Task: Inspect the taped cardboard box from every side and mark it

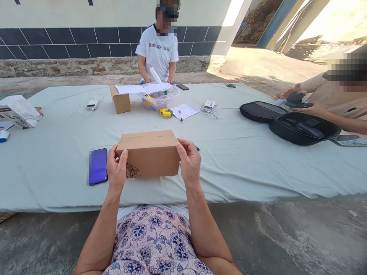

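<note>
A brown cardboard box [151, 158] is in front of me at the near side of the table, its top flaps closed. Black scribbled lines mark the lower left of its near face. My left hand [117, 164] grips its left end, thumb on the front and fingers around the side. At the right end my right hand [189, 158] holds it the same way, thumb near the upper corner. Left of the box lies a phone [98, 167] with a blue-purple screen. Part of a dark object [197, 148] shows behind my right hand; its kind is hidden.
A pale cloth covers the table [229, 172]. Farther back are another cardboard box [122, 102], a plastic basin [160, 101], a yellow tape measure [165, 113] and papers [185, 110]. An open black case [304, 128] lies at right. One person stands opposite; another sits at right.
</note>
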The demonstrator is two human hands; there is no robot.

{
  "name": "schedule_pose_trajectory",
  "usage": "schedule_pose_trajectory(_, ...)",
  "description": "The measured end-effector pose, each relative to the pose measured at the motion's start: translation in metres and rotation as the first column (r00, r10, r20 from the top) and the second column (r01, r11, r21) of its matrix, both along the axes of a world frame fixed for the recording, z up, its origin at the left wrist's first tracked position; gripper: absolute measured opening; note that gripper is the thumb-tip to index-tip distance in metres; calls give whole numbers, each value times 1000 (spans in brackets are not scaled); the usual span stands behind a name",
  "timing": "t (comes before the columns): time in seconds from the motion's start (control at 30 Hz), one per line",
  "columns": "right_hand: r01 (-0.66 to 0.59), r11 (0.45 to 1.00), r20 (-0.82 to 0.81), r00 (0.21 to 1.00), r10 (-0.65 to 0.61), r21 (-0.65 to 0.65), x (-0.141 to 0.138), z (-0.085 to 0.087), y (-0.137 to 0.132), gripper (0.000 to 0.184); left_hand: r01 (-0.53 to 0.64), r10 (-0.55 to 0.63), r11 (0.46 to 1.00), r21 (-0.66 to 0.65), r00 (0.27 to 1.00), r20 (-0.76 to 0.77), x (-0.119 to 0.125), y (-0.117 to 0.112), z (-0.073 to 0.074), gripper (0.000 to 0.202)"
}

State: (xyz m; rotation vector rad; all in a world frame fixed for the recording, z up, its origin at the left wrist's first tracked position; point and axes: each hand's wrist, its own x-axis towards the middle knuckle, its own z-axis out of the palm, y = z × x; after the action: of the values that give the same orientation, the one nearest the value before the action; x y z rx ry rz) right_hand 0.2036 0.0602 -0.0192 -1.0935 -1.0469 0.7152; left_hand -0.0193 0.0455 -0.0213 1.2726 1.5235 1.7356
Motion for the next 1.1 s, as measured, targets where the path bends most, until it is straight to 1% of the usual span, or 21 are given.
schedule_pose_trajectory(0.1,-1,1000,14,1000,2,-23,2,4,-4,38,-33,33,999,-4,999,-27,-5,2,-1,43)
schedule_pose_trajectory(0.2,-29,999,-7,1000,29,-21,4,4,-5,37,-40,38,999,-29,997,-63,-9,4,-2,41)
schedule_pose_trajectory(0.27,-45,999,-21,999,45,-24,4,2,-4,36,-36,33,998,-52,997,-66,-10,4,-1,42)
schedule_pose_trajectory(0.37,-87,995,-3,996,87,-47,7,-4,-1,38,-58,51,994,-88,996,-75,-11,5,1,48)
schedule_pose_trajectory(0.43,-129,990,23,991,131,-52,8,-7,1,40,-68,59,993,-94,994,-97,-11,6,1,51)
schedule_pose_trajectory(0.5,-164,986,38,986,165,-42,10,-9,2,42,-66,58,994,-85,994,-96,-12,8,0,50)
schedule_pose_trajectory(0.63,-221,975,54,974,221,-1,10,-9,3,41,-59,57,997,-43,998,-34,-15,17,-7,46)
schedule_pose_trajectory(0.77,-303,952,72,951,300,37,8,-8,1,42,-94,95,995,-34,995,16,-24,26,-13,44)
schedule_pose_trajectory(0.97,-360,933,167,919,357,-14,6,-10,-3,44,-139,138,990,-7,975,173,-36,33,-18,48)
schedule_pose_trajectory(1.03,-360,932,184,914,362,-47,7,-12,-3,44,-143,141,990,-6,966,217,-36,32,-18,48)
schedule_pose_trajectory(1.1,-335,936,191,917,350,-108,7,-13,-3,44,-138,135,990,-6,961,243,-36,30,-17,47)
